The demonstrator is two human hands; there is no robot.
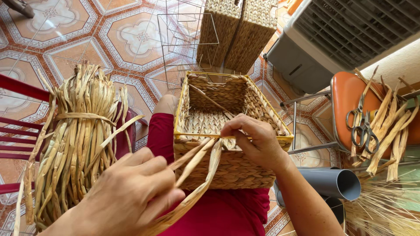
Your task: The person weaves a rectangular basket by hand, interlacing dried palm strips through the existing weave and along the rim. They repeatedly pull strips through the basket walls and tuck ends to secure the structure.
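Woven basket resting on the person's lap, which is covered in red cloth, with its open top facing the camera. The walls and floor appear fully woven; the yellow wire rim is exposed along the near edge, so the binding of that edge looks unfinished. Right hand is closed in a pinch on fibre at the near rim. Left hand is closed around 2 loose flat strands that run up to the same rim. A tied bundle of dried fibre stands at the left, against a red chair. At the right, scissors and cut strips lie on an orange stool. 2 finished baskets and a bare wire frame stand on the tiled floor beyond.
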